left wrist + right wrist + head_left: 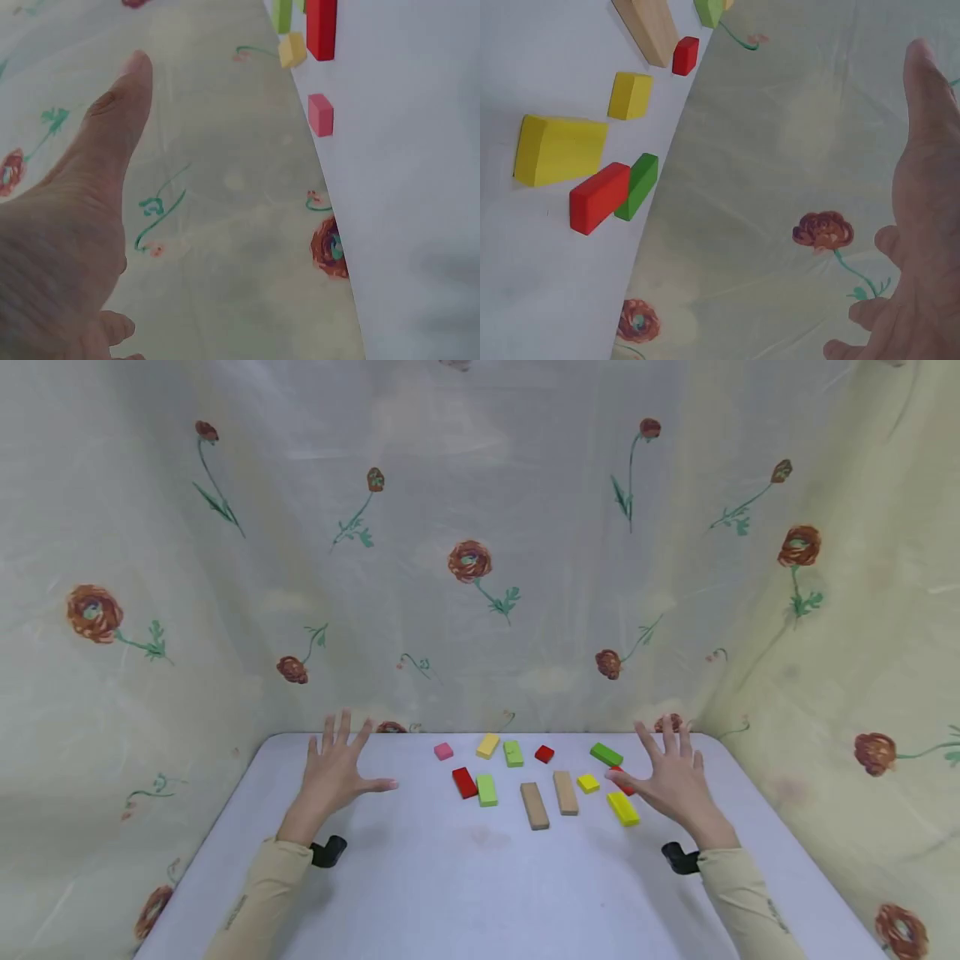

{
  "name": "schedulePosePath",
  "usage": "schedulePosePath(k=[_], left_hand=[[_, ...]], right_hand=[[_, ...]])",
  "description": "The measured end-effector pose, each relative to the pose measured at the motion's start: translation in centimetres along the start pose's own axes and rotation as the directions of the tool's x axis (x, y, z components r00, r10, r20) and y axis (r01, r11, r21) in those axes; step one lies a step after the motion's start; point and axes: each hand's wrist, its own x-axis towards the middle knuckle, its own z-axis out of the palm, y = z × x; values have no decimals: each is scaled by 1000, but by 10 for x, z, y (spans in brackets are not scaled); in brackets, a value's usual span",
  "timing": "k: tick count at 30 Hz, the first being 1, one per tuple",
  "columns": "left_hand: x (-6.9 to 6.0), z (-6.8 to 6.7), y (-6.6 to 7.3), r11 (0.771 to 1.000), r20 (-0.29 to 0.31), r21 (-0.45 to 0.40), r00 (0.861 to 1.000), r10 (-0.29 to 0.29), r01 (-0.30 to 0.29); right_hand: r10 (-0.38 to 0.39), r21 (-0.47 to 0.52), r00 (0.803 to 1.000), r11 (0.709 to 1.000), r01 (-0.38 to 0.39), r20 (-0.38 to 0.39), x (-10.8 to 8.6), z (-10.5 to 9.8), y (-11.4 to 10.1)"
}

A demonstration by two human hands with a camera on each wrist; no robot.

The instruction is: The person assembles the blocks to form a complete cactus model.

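Note:
Fingers spread, my left hand (334,770) is held above the left part of the table with nothing in it. Its closest block is a small pink one (443,751); a dark red block (464,782) and a light green block (487,790) lie further right. My right hand (677,778) is likewise spread and holds nothing. In the head view its thumb overlaps a red block (600,198), partly hiding it. Around that block lie a green block (607,754), a yellow block (622,808) and a small yellow block (588,783).
Two wooden blocks (535,806) lie mid-table. Along the back are a pale yellow block (487,746), another light green block (513,753) and a small red block (544,753). A flowered curtain (465,643) hangs behind and beside the white table (450,893).

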Motion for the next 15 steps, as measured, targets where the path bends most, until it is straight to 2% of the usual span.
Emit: schedulePosePath(k=[4, 9, 15], left_hand=[[4, 4, 11, 1000, 8, -18, 1000, 23, -23], [9, 15, 25, 998, 19, -32, 998, 59, -59], [14, 34, 45, 995, 85, -7, 992, 96, -96]], right_hand=[[-27, -4, 999, 1000, 27, -17, 0, 4, -3], [-45, 7, 999, 999, 45, -14, -2, 11, -6], [-46, 31, 998, 999, 45, 30, -5, 26, -6]])
